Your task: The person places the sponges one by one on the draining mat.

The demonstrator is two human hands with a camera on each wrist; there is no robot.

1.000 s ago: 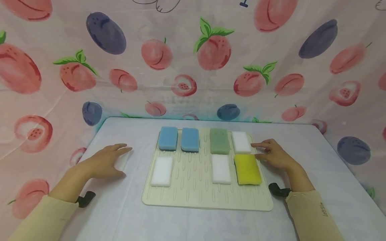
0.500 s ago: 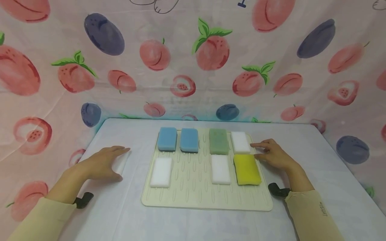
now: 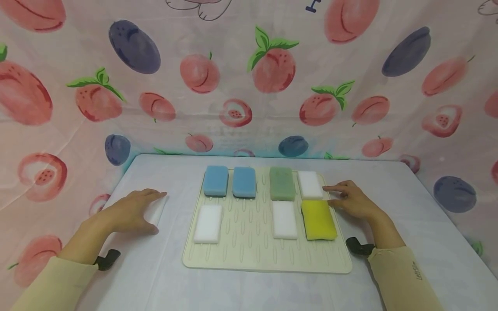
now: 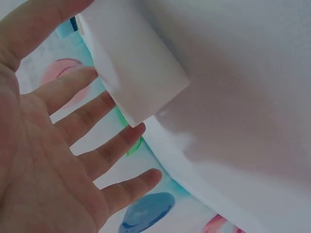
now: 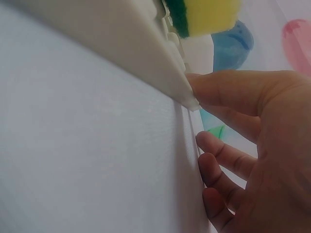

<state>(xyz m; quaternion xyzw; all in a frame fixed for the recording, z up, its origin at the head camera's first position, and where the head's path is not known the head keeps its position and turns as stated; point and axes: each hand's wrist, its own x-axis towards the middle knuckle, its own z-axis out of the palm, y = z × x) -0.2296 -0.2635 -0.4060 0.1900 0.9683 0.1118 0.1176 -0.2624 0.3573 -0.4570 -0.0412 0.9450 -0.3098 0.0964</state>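
Note:
On a cream ribbed mat [image 3: 249,257] lie two blue sponges [image 3: 215,180], a green sponge [image 3: 282,183], a yellow sponge [image 3: 319,219] and white sponges [image 3: 208,223]. Left of the mat, my left hand [image 3: 128,211] hovers or rests over the table with fingers straight and spread. Its wrist view has a white block-like shape [image 4: 141,63] at the fingertips; from the head it blends into the cloth, and I cannot tell whether it is held. My right hand [image 3: 355,201] is at the mat's right edge, thumb against it and index finger pointing at the far-right white sponge.
A white cloth [image 3: 241,293] covers the table. Behind and at both sides hangs a curtain [image 3: 253,103] printed with peaches and plums. Each wrist wears a dark camera [image 3: 359,246].
My left hand has shifted very slightly left and nearer. The right hand and the sponges have stayed in place; the head view has moved a little.

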